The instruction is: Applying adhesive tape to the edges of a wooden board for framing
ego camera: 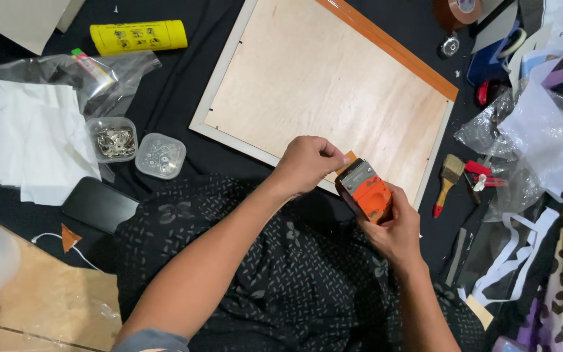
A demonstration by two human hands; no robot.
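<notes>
**Tape dispenser gripped, tape end pinched at the frame's near edge**

Down at the near edge of the picture frame (pixel 232 68), lying face down, plywood backing up. Right hand (pixel 395 228) wrapped around an orange tape dispenser (pixel 365 190), fingers curled tight about its body, metal plate turned upward. Left hand (pixel 306 163) just beside it, touching the frame's pale border, fingers drawn together in a pinch on the end of the brown tape (pixel 346 158), a short tab showing between fingertips and dispenser. Both hands closed, then: right on the tool, left on the tape end.

Beyond the hands, a strip of brown tape already laid along the frame's far edge (pixel 392 49). Off past the right hand, a small paintbrush with a red-tipped handle (pixel 447 179), and red-handled pliers (pixel 480 173) near it, partly under crumpled clear plastic (pixel 529 137). Out past the left hand, two small clear tubs: one of metal clips (pixel 113 139), one of small screws (pixel 161 155), standing just beside each other. Near those, a black phone (pixel 100 205), face down on the dark cloth. Further off on that side, white paper sheets (pixel 27 140) and a yellow tube-shaped pack (pixel 139 36). A roll of brown tape (pixel 456 10) far beyond the right hand, cut by the picture edge.
</notes>
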